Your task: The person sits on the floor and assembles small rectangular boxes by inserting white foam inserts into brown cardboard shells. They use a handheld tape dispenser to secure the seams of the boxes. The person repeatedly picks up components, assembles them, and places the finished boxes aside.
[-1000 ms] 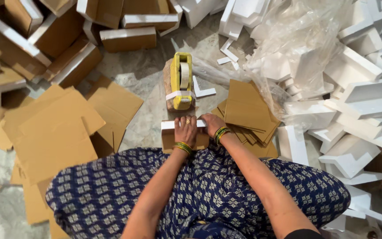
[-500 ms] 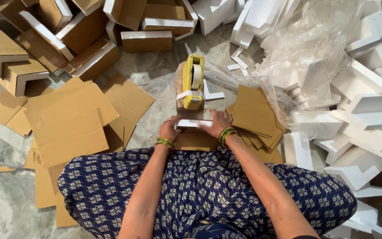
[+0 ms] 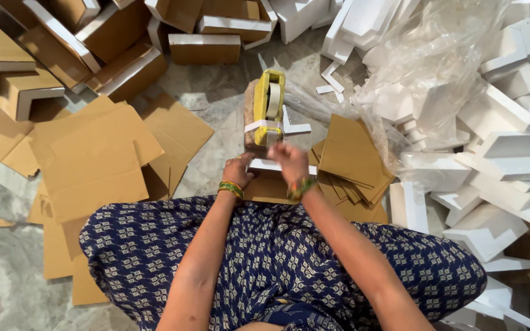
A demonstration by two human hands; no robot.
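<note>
Taping step judged in hand: left hand (image 3: 238, 171) clenched on the small cardboard-and-foam piece (image 3: 271, 178), right hand (image 3: 286, 160) pressing its top beneath the yellow tape dispenser (image 3: 267, 109); next move calls for firm, even pressure.

Left hand (image 3: 238, 170): fingers curled, knuckles up, forearm reaching forward
Right hand (image 3: 287, 160): beside it, fingers bent downward
</note>
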